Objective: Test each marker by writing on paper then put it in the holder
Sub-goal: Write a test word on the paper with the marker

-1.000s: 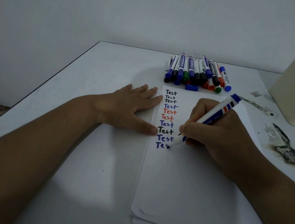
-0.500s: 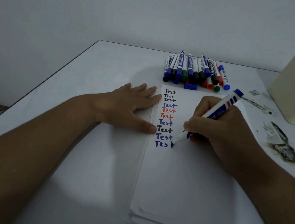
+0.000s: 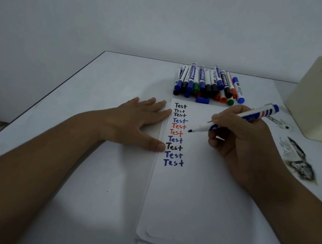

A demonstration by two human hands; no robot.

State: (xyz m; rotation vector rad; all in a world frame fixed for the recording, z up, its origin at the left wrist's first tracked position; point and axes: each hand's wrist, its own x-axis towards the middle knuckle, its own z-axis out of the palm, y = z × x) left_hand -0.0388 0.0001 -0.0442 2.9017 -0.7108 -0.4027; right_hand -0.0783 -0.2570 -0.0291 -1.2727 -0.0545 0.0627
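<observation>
head | left hand flat, fingers straight and spread, pressing the paper stack's left edge | right hand fingers curled around uncapped blue marker, tip lifted above the paper | smooth plastic markers heaped at desk's far edge | boxy cream holder at right edge

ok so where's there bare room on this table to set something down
Bare table left of the marker pile and beyond the left hand; also below that forearm, left of the paper. Crowded on the right: the right hand, holder and dark smudge.
</observation>
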